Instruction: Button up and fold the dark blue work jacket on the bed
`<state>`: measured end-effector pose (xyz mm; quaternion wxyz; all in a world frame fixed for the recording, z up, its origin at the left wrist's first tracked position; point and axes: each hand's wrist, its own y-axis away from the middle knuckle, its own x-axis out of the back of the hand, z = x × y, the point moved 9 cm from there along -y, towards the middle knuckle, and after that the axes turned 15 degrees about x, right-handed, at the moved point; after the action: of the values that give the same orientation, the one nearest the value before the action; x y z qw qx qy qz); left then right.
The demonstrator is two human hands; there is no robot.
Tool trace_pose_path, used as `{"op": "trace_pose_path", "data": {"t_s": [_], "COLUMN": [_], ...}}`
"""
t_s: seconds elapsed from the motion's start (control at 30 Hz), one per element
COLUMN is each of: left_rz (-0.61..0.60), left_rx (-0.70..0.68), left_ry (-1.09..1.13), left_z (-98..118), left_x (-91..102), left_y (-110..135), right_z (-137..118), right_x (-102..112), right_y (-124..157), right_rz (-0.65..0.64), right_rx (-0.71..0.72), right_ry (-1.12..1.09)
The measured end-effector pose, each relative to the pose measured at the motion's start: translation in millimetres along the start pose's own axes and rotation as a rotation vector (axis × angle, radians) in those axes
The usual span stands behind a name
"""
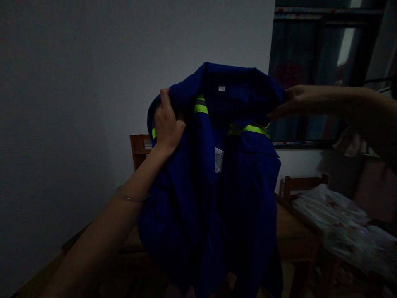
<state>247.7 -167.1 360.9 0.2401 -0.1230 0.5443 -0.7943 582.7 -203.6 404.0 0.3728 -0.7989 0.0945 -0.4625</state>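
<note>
Blue jacket point(248, 178) in fingers point(165, 99) of both hands point(169, 124) point(293, 99), bag point(331, 203) contents unclear

Here in the middle the jacket point(248, 178) is hanging between the two hands, the left hand point(169, 122) gripping near one end of its collar, the right hand point(290, 101) holding the other. Inside the collar a label point(221, 88) is sitting. Behind the jacket, a shelf point(139, 152) is peeking out on the left, a table point(291, 219) on the right. The wall point(124, 49) is rising behind it all, the window point(297, 66) taking the upper right; below it a chair point(305, 184) is standing, with bags point(338, 207) lying just in front.
</note>
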Motion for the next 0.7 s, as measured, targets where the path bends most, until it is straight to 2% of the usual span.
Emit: {"op": "trace_pose_path", "data": {"t_s": [0.07, 0.1, 0.17, 0.23, 0.37, 0.47, 0.53, 0.6, 0.7], "left_rz": [0.030, 0.037, 0.043, 0.067, 0.153, 0.281, 0.343, 0.382, 0.456], "left_rx": [0.003, -0.004, -0.015, 0.005, 0.044, -0.006, -0.012, -0.033, -0.206], "left_ry": [-0.054, -0.076, -0.109, -0.126, -0.104, -0.067, -0.039, -0.024, -0.085], "left_z": [-2.3, -1.4, 2.3, 4.4, 3.9, 3.9, -0.1, -1.7, 14.4], "left_x": [7.7, 10.3, 12.5, 12.4, 9.0, 17.4, 27.6, 39.6, 59.0], "left_y": [-4.0, -5.3, -6.9, -8.3, -13.7, -19.1, -24.6, -31.0, -35.4], "right_z": [2.3, 3.1, 2.3, -5.7, -45.0, -86.2, -107.4, -116.9, -109.9], "right_x": [-15.8, -21.8, -31.5, -42.2, -55.4, -60.9, -59.9, -58.3, -58.2], "right_y": [8.3, 11.5, 15.2, 16.6, 16.5, 19.9, 23.4, 26.7, 28.5], "right_rz": [-0.192, -0.249, -0.288, -0.274, -0.108, 0.018, 0.155, 0.315, 0.532], "right_rx": [0.035, 0.063, 0.125, 0.188, 0.320, 0.456, 0.521, 0.532, 0.494], "right_ry": [-0.034, -0.048, -0.084, -0.188, -0.381, -0.303, -0.182, -0.064, 0.054]}}
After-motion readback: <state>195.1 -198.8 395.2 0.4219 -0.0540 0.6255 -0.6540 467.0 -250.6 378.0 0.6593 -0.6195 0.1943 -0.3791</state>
